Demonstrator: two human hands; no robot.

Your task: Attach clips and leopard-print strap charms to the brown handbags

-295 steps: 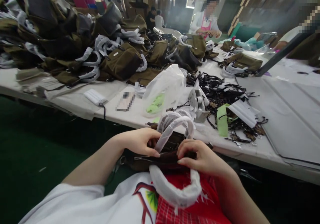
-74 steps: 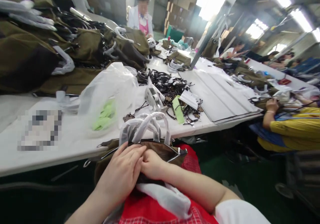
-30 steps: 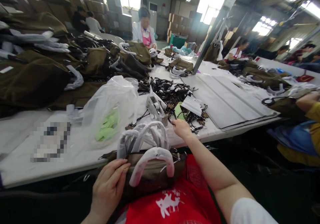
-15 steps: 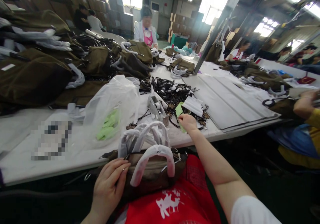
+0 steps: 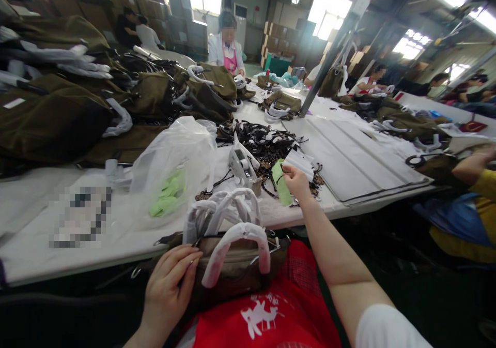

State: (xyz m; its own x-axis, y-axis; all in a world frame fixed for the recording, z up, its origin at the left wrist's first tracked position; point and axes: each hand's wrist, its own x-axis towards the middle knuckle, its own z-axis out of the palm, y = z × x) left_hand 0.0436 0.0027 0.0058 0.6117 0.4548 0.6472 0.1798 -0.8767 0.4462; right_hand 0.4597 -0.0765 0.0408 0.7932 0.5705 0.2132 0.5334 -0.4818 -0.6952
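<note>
An olive-brown handbag (image 5: 232,281) rests on my lap against the table edge, its handles (image 5: 236,250) wrapped in white film. My left hand (image 5: 174,273) grips the bag's top edge at the left, thumb and fingers together near the opening. Over the table, my right hand (image 5: 297,181) is closed in a pinch at the edge of a light green strip (image 5: 282,185). Whatever lies between those fingertips is too small to make out. White strips (image 5: 300,163) lie just behind that hand, on a heap of dark cords and leopard-patterned pieces (image 5: 267,144).
A metal tape dispenser (image 5: 242,164) stands left of the cords. Beside it is a clear plastic bag (image 5: 174,156) with green strips inside. Many olive bags (image 5: 50,115) are piled at the left. A slanted post (image 5: 329,53) rises from the table; co-workers sit around.
My right hand has shifted slightly right and up, uncovering more of the green strip. My left hand and the handbag stay in place.
</note>
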